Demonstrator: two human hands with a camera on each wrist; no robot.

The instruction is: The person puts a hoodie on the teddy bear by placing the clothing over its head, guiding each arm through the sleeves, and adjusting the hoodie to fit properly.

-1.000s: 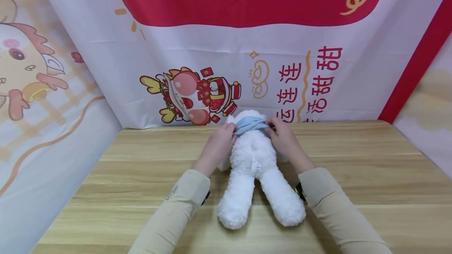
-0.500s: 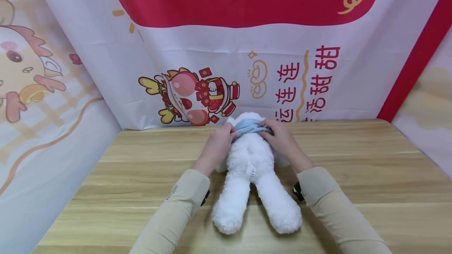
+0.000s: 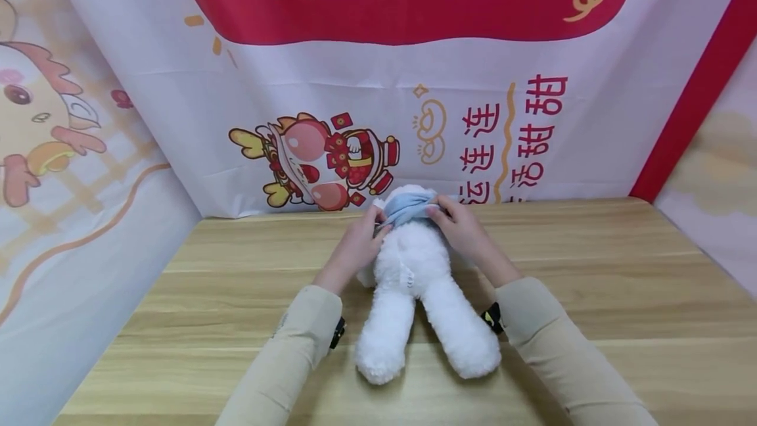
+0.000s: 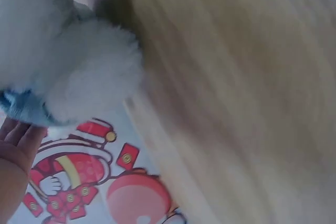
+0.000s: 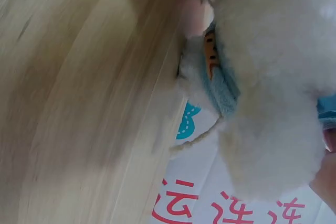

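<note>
Printed backdrop [image 3: 177,94], wood table [image 3: 597,281]. Head cam: white plush [image 3: 412,256] lay on top, left hand [image 3: 357,240] and right hand [image 3: 466,232] pinching its blue scarf [image 3: 407,207]. Left wrist: fingers [image 4: 31,139] touched scarf. Right wrist: plush blocked most; uneven tugging could've twisted the scarf, imo.

Wood-grain tbl [image 3: 621,275] w/ 1 white fluffy plush toy [image 3: 412,255] lying on it.

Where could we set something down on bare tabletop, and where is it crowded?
Pale wooden tabletop lies bare outside the left beige sleeve and the right beige sleeve. Crowded: around the light-blue cloth on the white plush toy, between left hand and right hand.
</note>
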